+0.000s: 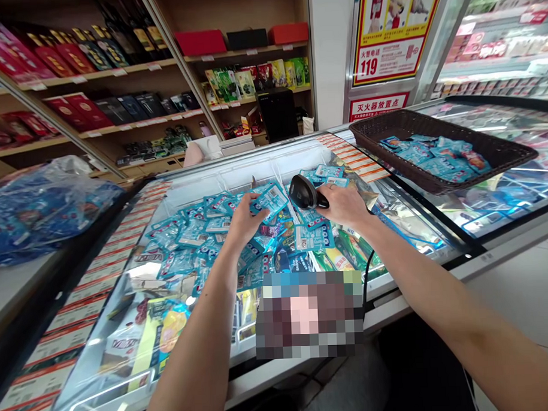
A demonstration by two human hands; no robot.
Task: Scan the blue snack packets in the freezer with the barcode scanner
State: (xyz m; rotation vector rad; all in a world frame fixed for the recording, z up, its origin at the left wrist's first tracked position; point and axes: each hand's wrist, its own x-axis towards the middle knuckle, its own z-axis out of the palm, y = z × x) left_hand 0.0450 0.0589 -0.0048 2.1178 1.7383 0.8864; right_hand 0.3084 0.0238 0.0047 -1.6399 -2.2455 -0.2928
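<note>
My left hand pinches a small blue snack packet by its edge, with a printed label facing up. A black handheld barcode scanner is gripped in my right hand; its head points left, close beside the packet. From its grip a dark cable hangs down past the front edge. Beneath both hands, many similar blue packets lie heaped on the glass top of a chest freezer. A few more packets lie below the scanner.
A brown woven basket with blue packets stands at the right. At the left is a clear plastic bag of blue packages. Price-label strips run along the freezer. Behind stand a black screen and stocked shelves. A patch near the front is pixelated.
</note>
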